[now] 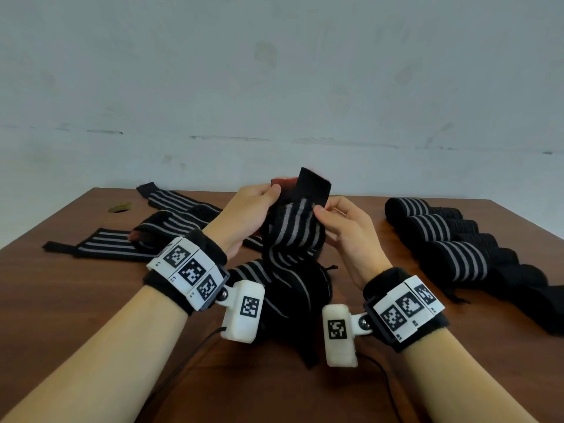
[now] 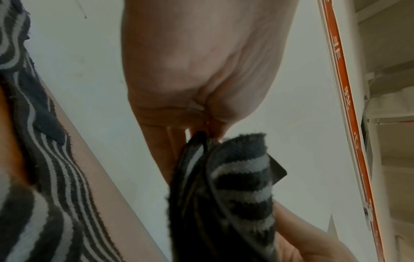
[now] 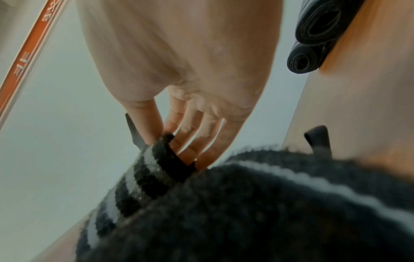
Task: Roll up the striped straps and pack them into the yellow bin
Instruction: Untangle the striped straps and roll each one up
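Strap (image 1: 294, 227), black with grey stripes, is held upright above the desk (image 1: 91, 300) between both hands; its plain black end (image 1: 314, 186) stands at the top, and its lower length twists down onto a dark heap of strap near the front edge. Left hand (image 1: 247, 215): grip closed on the strap's upper left edge, thumb in front; the left wrist view shows the fingers (image 2: 177, 141) pinching the folded top of the strap (image 2: 226, 186). Right hand (image 1: 348, 230): grip closed on the strap's right edge, thumb and forefinger meeting on the cloth; the right wrist view shows the fingertips (image 3: 188, 154) behind the edge of the strap (image 3: 154, 175).

Flat straps (image 1: 122, 239) lie unrolled on the desk to the left, overlapping one another. Rolled straps (image 1: 439, 236) lie in a row on the desk to the right, touching side by side; two rolled ends (image 3: 313, 40) show in the right wrist view. A small olive scrap (image 1: 120, 207) lies near the far left corner. Each wrist carries a black band with white marker blocks (image 1: 189, 270). A pale wall (image 1: 274, 87) rises behind the desk. The bin appears in no view.
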`<state>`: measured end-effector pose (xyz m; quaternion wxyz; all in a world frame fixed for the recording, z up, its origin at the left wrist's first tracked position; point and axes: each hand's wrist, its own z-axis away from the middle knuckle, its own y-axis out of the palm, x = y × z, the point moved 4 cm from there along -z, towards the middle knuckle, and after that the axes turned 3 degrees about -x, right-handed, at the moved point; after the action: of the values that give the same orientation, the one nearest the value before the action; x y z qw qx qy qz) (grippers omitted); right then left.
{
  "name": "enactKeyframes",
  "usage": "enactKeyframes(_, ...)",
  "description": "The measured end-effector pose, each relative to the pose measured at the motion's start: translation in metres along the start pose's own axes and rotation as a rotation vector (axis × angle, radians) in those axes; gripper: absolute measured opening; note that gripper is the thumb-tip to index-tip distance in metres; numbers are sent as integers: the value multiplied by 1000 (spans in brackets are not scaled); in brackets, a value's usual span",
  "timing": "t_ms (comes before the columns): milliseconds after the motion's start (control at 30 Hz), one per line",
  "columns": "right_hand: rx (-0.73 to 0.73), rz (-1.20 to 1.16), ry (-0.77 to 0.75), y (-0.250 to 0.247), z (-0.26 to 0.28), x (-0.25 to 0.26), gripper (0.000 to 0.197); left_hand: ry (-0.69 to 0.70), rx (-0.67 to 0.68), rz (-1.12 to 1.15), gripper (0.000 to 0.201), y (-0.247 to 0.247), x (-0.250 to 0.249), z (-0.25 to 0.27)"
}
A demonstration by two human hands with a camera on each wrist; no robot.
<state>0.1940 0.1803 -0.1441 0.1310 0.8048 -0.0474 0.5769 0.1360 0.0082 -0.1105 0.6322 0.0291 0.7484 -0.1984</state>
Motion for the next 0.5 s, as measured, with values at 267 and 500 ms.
enactKeyframes(267, -38, 103, -91, 2, 3, 6, 6, 123, 1, -77, 41, 4, -5, -1)
enactKeyframes(500, -76, 135, -96, -4, 1, 3, 10, 100, 23, -19, 48, 7, -7, 1)
